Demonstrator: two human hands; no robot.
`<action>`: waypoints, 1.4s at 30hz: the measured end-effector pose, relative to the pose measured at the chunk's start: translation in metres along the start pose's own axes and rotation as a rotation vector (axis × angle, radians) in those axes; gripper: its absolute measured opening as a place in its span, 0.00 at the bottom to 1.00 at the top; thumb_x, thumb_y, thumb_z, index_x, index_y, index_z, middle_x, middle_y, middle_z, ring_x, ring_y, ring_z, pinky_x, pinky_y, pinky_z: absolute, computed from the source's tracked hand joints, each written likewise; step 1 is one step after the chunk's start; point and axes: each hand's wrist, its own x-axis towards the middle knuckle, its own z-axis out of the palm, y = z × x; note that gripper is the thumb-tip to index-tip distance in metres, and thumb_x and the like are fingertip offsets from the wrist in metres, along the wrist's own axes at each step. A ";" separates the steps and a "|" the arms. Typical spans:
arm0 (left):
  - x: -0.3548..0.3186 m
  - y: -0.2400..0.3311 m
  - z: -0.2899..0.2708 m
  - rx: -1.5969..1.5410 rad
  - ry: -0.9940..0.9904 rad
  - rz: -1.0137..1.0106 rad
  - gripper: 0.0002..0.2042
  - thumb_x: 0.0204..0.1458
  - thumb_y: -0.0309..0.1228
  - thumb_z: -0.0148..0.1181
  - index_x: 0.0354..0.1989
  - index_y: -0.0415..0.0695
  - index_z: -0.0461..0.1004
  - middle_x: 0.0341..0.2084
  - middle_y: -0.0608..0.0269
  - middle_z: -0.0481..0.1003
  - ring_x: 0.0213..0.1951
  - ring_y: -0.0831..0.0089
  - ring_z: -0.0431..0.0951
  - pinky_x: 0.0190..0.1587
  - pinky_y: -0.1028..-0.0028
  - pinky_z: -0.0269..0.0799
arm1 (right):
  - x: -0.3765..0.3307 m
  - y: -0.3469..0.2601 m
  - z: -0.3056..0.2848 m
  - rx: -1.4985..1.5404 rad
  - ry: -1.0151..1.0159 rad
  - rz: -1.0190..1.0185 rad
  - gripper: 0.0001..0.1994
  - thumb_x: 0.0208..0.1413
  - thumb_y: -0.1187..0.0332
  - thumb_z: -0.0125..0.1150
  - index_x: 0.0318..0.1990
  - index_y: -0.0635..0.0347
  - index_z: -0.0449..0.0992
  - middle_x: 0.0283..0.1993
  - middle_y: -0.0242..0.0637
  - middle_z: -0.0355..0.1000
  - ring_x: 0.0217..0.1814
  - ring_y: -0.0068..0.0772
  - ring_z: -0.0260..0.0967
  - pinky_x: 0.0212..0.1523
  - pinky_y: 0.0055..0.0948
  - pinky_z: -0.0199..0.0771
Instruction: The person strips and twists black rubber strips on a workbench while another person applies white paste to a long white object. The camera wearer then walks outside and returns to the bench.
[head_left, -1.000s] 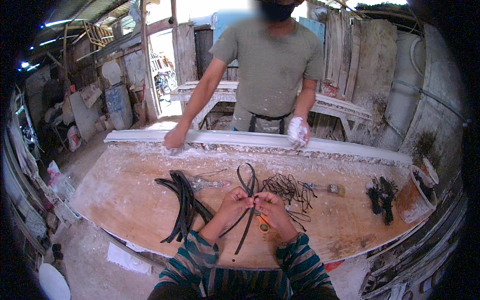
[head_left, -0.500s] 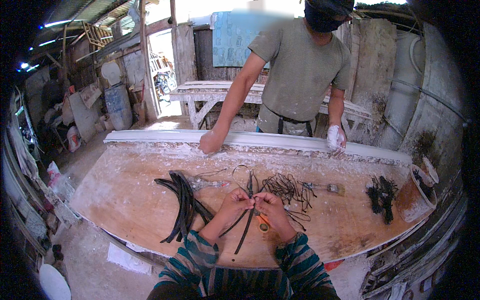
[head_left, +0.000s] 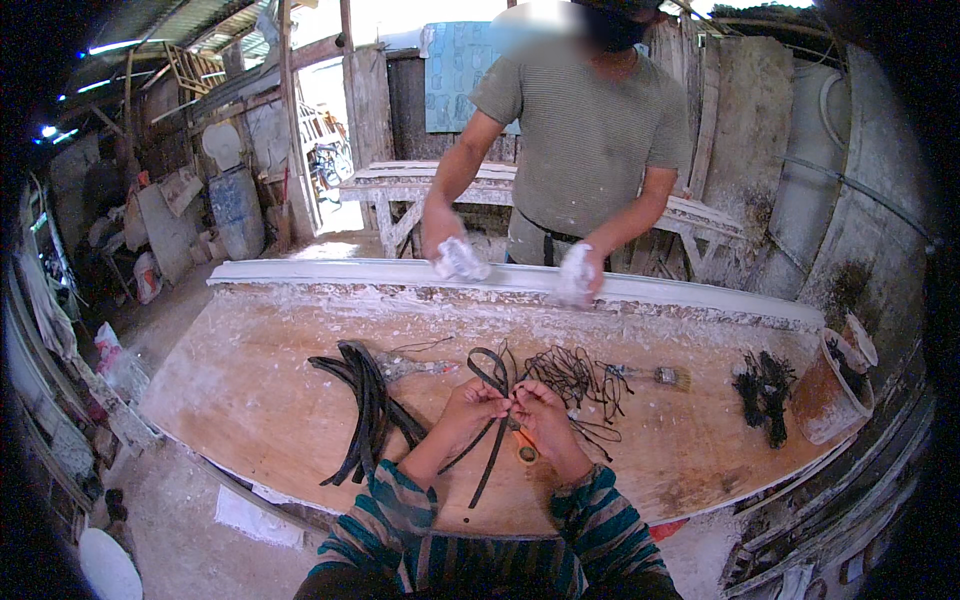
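Over the near middle of the wooden table (head_left: 250, 400), my left hand (head_left: 472, 408) and my right hand (head_left: 542, 408) meet, fingertips pinched on a narrow black strip (head_left: 488, 470). The strip makes a loop above my fingers, and its tail hangs toward me. My fingers hide the exact spot they grip. Scissors with an orange handle (head_left: 526, 450) lie under my right hand. Left of my left hand is a bundle of thick black strips (head_left: 368, 410). Just beyond my right hand spreads a tangle of thin black cord (head_left: 570, 372).
A brush (head_left: 655, 376) lies right of the cords. Farther right are another black cord bundle (head_left: 765, 395) and a stained bucket (head_left: 830, 400). Along the far edge runs a long white moulding (head_left: 380, 272). A co-worker (head_left: 590, 150) stands behind it, hands covered in white material.
The strip's loop above my fingers has turned and looks broader; my hands have barely moved. Across the table the co-worker has leaned left, and both their hands are now closer together above the moulding.
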 end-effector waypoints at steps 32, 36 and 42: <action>0.002 -0.008 -0.007 0.105 -0.058 0.056 0.05 0.45 0.21 0.58 0.28 0.41 0.68 0.25 0.64 0.74 0.28 0.78 0.73 0.32 0.80 0.69 | 0.005 0.010 -0.010 0.059 0.009 0.083 0.04 0.53 0.75 0.51 0.36 0.62 0.70 0.33 0.30 0.69 0.31 0.19 0.65 0.33 0.16 0.67; 0.002 -0.008 -0.007 0.115 -0.058 0.065 0.04 0.46 0.21 0.57 0.29 0.41 0.68 0.25 0.65 0.73 0.29 0.78 0.73 0.32 0.80 0.70 | 0.007 0.011 -0.011 0.034 0.011 0.096 0.03 0.54 0.73 0.50 0.34 0.60 0.70 0.31 0.28 0.68 0.29 0.17 0.64 0.32 0.16 0.66; 0.003 -0.009 -0.007 0.083 -0.049 0.080 0.03 0.48 0.23 0.56 0.29 0.41 0.67 0.26 0.66 0.73 0.29 0.78 0.73 0.33 0.81 0.69 | 0.008 0.015 -0.009 -0.016 0.016 0.030 0.04 0.55 0.70 0.51 0.34 0.58 0.70 0.30 0.26 0.68 0.28 0.16 0.62 0.30 0.14 0.64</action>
